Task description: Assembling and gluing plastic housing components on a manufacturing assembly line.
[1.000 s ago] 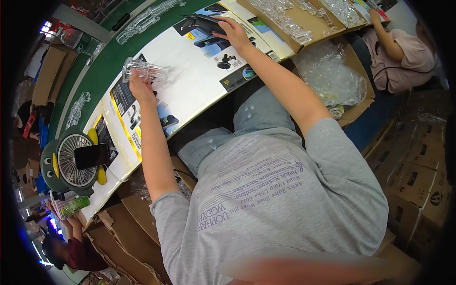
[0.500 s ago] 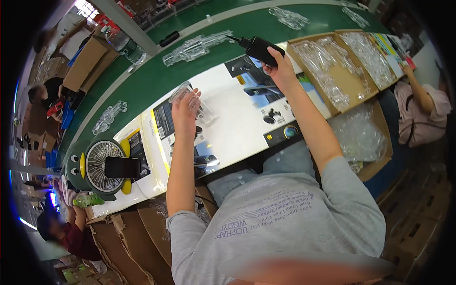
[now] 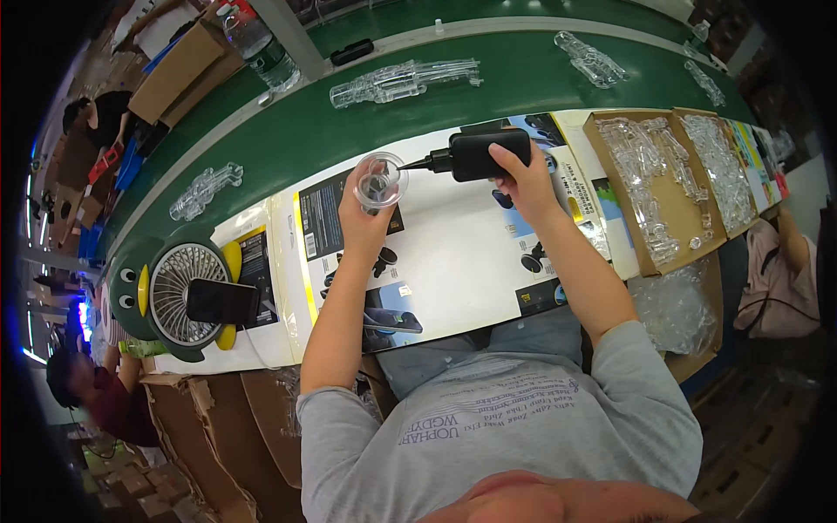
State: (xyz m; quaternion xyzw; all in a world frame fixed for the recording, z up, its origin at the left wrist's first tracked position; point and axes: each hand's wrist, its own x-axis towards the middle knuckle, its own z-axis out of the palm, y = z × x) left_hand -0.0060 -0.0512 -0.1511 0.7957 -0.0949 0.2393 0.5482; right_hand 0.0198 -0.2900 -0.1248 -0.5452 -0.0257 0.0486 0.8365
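My left hand (image 3: pixel 362 218) is closed round a clear plastic cylindrical part (image 3: pixel 381 180), its round open end turned up toward me. In my right hand (image 3: pixel 523 179) is a black squeeze bottle (image 3: pixel 488 155) with a thin pointed nozzle, tipped on its side. The nozzle's tip points left and reaches the rim of the clear part; whether it touches cannot be made out. Both hands are above a white printed cardboard sheet (image 3: pixel 445 270) on the bench.
Clear plastic assemblies (image 3: pixel 405 83) lie along the green surface (image 3: pixel 514 78) beyond the sheet. At right stand cardboard trays (image 3: pixel 649 253) of clear parts. A penguin-shaped fan (image 3: pixel 179 292) with a phone (image 3: pixel 222 301) is at left. Co-workers are at both sides.
My right hand has lowered the bottle, bringing its nozzle to the clear part. My left hand has turned that part so its round end faces up. The view has shifted slightly.
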